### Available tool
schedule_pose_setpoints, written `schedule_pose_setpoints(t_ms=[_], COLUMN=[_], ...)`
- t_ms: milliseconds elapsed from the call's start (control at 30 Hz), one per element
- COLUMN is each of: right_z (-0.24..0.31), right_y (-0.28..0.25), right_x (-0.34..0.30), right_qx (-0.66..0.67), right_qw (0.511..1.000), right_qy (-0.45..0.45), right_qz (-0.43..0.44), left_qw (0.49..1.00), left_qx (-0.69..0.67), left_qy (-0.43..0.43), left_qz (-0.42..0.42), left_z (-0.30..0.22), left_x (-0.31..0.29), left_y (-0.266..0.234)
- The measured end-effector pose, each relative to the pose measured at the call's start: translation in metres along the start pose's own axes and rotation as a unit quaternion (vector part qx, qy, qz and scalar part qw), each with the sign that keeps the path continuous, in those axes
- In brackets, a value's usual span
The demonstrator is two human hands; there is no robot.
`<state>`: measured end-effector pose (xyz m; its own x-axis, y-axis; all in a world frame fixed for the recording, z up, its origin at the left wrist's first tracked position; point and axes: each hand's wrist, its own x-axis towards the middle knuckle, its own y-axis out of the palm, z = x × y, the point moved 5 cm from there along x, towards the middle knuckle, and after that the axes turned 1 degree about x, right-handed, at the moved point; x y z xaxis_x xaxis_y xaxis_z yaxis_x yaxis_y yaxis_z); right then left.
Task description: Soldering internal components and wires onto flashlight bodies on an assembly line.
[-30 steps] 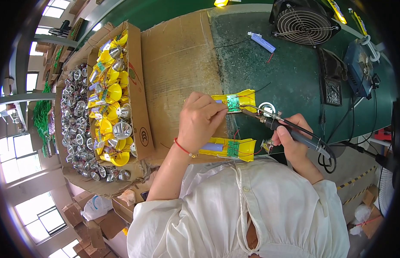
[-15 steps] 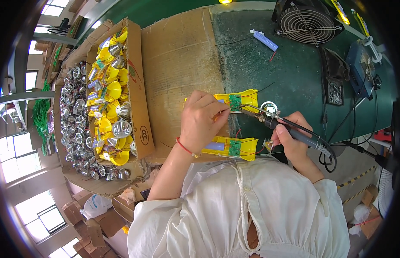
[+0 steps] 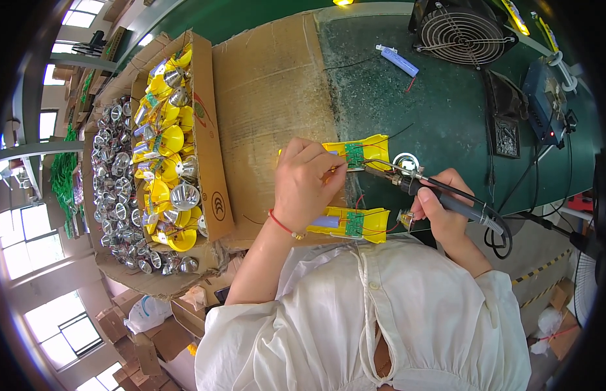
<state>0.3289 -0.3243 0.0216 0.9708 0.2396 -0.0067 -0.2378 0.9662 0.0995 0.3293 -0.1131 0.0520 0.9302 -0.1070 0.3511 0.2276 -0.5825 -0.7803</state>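
Note:
My right hand [image 3: 443, 212] is wrapped round a soldering iron [image 3: 467, 214] with a grey handle and a thin metal tube beside its shaft. The iron's tip is at the lower right edge of a green circuit board [image 3: 354, 155] in a yellow plastic housing [image 3: 380, 144]. My left hand [image 3: 305, 177] is closed in a pinch beside that board, on what looks like a thin reddish wire; the hand hides most of the housing's left part. Nearer me lies a second yellow housing [image 3: 378, 225] with a green board and a lilac battery [image 3: 327, 221]. A small bulb fitting [image 3: 405, 218] sits by my right fingers.
On the left, a cardboard box [image 3: 211, 130] holds several yellow housings and silver reflectors. More reflectors [image 3: 114, 169] fill the tray beside it. A lilac battery [image 3: 399, 60], a black fan [image 3: 464, 38] and a blue soldering station [image 3: 544, 104] stand farther off. A white ring part [image 3: 406, 160] lies by the iron.
Both hands and the soldering iron keep nearly the same place. The whole view has shifted very slightly.

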Motion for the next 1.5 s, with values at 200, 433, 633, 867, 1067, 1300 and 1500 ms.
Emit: schedule_pose_setpoints(t_ms=[200, 433, 633, 867, 1067, 1300, 1500], right_z=[0.001, -0.002, -0.004, -0.010, -0.016, -0.015, -0.014], right_y=[-0.007, -0.021, -0.048, -0.064, -0.056, -0.054, -0.060], right_x=[0.000, 0.002, 0.013, 0.020, 0.022, 0.022, 0.028], right_qx=[0.030, 0.068, 0.055, 0.042, 0.073, 0.076, 0.046], right_qw=[0.998, 0.994, 0.989, 0.981, 0.985, 0.984, 0.983], right_qy=[-0.007, -0.041, -0.064, -0.060, -0.026, -0.027, -0.036], right_qz=[-0.049, -0.077, -0.125, -0.180, -0.152, -0.158, -0.176], left_qw=[1.000, 1.000, 0.993, 0.971, 0.949, 0.954, 0.990], left_qx=[-0.006, 0.009, 0.066, 0.157, 0.192, 0.222, -0.030], left_qy=[-0.004, -0.013, 0.014, -0.106, -0.223, -0.201, -0.136], left_qz=[0.008, 0.023, 0.097, 0.149, -0.113, -0.006, -0.001], left_z=[0.001, 0.001, 0.002, 0.048, 0.143, 0.219, 0.102], left_x=[0.001, 0.003, 0.013, 0.055, 0.168, 0.196, 0.145], left_y=[0.001, -0.001, -0.028, -0.053, -0.067, -0.011, -0.030])
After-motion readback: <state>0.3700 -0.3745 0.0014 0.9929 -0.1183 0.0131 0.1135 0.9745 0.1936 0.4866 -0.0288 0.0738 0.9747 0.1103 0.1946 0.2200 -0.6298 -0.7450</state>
